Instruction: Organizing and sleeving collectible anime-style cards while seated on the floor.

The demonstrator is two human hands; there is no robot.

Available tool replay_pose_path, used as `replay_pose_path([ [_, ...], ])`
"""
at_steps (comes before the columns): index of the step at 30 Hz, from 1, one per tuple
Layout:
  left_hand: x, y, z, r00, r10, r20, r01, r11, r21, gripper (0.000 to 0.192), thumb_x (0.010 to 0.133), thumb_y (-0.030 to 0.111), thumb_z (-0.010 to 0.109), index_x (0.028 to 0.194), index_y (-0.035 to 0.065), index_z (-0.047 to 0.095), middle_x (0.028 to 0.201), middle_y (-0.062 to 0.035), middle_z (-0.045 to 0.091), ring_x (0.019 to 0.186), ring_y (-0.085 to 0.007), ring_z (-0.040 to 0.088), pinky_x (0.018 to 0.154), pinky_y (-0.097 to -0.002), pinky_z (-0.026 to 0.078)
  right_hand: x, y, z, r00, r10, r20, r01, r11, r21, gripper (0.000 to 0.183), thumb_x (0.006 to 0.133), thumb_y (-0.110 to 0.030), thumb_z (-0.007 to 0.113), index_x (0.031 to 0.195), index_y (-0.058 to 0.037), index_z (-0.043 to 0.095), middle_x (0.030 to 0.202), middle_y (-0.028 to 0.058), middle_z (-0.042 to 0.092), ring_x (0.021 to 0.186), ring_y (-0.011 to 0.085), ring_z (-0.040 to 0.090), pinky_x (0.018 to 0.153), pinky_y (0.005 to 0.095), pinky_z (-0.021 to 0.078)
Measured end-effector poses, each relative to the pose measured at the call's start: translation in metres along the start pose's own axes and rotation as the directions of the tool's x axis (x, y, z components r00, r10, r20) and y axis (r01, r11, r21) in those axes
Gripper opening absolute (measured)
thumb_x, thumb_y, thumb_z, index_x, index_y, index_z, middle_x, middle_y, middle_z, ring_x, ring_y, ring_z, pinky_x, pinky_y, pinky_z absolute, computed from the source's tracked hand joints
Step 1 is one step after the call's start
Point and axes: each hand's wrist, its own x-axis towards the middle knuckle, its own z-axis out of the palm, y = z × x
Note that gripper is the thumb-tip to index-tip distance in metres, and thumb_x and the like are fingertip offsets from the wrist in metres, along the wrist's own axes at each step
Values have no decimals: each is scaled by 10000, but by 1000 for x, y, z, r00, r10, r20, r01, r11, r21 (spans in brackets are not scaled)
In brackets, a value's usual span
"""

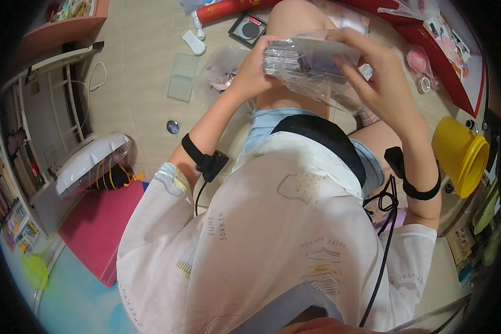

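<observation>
My left hand (254,69) grips a thick stack of thin items in clear sleeves (281,58), seen edge-on above my bent leg. A loose clear plastic bag (313,87) wraps around the stack and hangs below it. With thumb and fingers, my right hand (378,71) pinches a pale flat card-like piece (325,46) at the stack's right side. Whether that piece is inside the bag or in front of it, I cannot tell.
On the tiled floor lie a black square case (248,30), a white handheld device (193,42), a clear hinged case (183,77) and a dark round object (172,127). A yellow bucket (455,154) stands at right, below a red box (438,58). A pink mat (96,225) lies left.
</observation>
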Motion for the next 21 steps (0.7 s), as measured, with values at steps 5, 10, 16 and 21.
replay_pose_path([
  [5, 0, -4, 1, 999, -24, 31, 25, 999, -26, 751, 531, 86, 809, 1170, 82, 415, 1063, -112, 572, 1005, -286, 562, 862, -340, 437, 4, 5, -6, 969, -246, -10, 210, 849, -485, 360, 742, -33, 585, 1082, -120, 508, 895, 127, 617, 744, 345, 600, 637, 408, 487],
  [10, 3, -9, 3, 998, 11, 62, -8, 999, -50, 781, 512, 96, 825, 1179, 79, 419, 1078, -128, 558, 1022, -304, 550, 859, -356, 437, 8, 3, -3, 981, -171, 95, 196, 832, -518, 345, 747, -44, 594, 1074, -116, 512, 902, 135, 622, 759, 346, 603, 626, 418, 485],
  [16, 4, -5, 0, 998, 51, 27, -50, 999, -8, 776, 542, 134, 835, 1192, 75, 415, 1082, -140, 560, 1022, -306, 553, 861, -360, 439, 4, 27, -11, 996, -65, -53, 51, 972, -231, 418, 771, 18, 639, 1162, -59, 515, 949, 161, 647, 836, 256, 658, 705, 317, 522],
  [21, 6, 0, -2, 997, 44, 65, -42, 998, -37, 772, 579, 123, 820, 1213, 81, 383, 1075, -126, 582, 1021, -262, 564, 868, -333, 434, 0, 35, -13, 1000, -6, -19, 3, 992, -129, 437, 797, 41, 614, 1214, -30, 500, 945, 116, 654, 865, 173, 651, 768, 298, 527],
])
